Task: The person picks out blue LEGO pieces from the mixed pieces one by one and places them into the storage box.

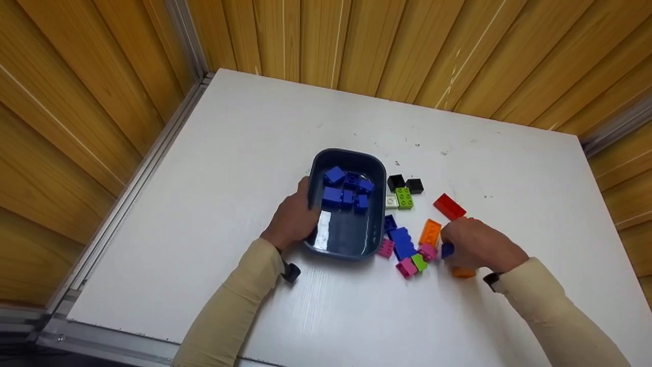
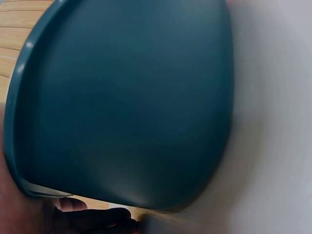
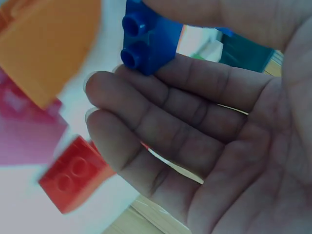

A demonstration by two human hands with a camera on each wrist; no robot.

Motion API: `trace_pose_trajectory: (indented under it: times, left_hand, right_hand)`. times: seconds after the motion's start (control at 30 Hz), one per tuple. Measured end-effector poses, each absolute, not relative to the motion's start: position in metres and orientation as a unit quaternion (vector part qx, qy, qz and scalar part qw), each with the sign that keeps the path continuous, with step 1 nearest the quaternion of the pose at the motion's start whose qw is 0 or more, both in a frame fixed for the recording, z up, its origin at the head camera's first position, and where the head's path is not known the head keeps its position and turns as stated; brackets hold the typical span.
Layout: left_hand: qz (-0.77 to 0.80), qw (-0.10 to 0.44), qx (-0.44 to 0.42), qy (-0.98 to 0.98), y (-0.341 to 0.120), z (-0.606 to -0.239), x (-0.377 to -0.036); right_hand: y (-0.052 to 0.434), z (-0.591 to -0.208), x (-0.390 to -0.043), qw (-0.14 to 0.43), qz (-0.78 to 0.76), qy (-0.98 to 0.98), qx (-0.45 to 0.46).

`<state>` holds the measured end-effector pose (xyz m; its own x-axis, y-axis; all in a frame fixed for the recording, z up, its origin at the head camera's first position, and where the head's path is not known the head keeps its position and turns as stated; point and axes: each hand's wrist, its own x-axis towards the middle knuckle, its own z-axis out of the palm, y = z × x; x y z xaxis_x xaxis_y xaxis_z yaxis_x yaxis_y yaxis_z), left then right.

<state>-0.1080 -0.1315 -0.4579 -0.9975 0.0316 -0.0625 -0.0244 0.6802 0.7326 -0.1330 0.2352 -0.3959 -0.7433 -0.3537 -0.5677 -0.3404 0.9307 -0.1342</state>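
Observation:
A dark blue tub (image 1: 348, 236) stands mid-table with several blue bricks (image 1: 346, 191) inside. My left hand (image 1: 294, 218) grips its left rim; in the left wrist view the tub's outer wall (image 2: 131, 107) fills the frame, with fingers (image 2: 90, 218) below it. To the right of the tub, my right hand (image 1: 461, 243) pinches a small blue brick (image 1: 447, 250) just above the table. The right wrist view shows that blue brick (image 3: 146, 36) held between thumb and fingers.
Loose bricks lie right of the tub on the white table (image 1: 244, 132): black (image 1: 405, 183), green (image 1: 404, 198), white (image 1: 391, 201), red (image 1: 449, 206), orange (image 1: 430, 232), blue (image 1: 402, 242), pink (image 1: 385, 248). Wooden walls enclose the far and left sides.

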Motion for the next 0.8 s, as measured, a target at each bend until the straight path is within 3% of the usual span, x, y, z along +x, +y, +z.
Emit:
trace_pose_trajectory:
  times: [0.33,0.6,0.8]
  left_hand:
    - [0.392,0.04,-0.002,0.919,-0.133,-0.457,-0.109]
    - [0.401,0.045,0.0,0.915,-0.134,-0.458,-0.11]
    - [0.4,0.044,0.001,0.915,-0.133,-0.458,-0.11]
  right_hand:
    - [0.232,-0.362,-0.138,0.306,0.0,0.933,-0.187]
    - [0.229,-0.357,-0.138,0.275,0.018,0.934,-0.227]
    - [0.223,-0.352,-0.139,0.285,0.021,0.931,-0.228]
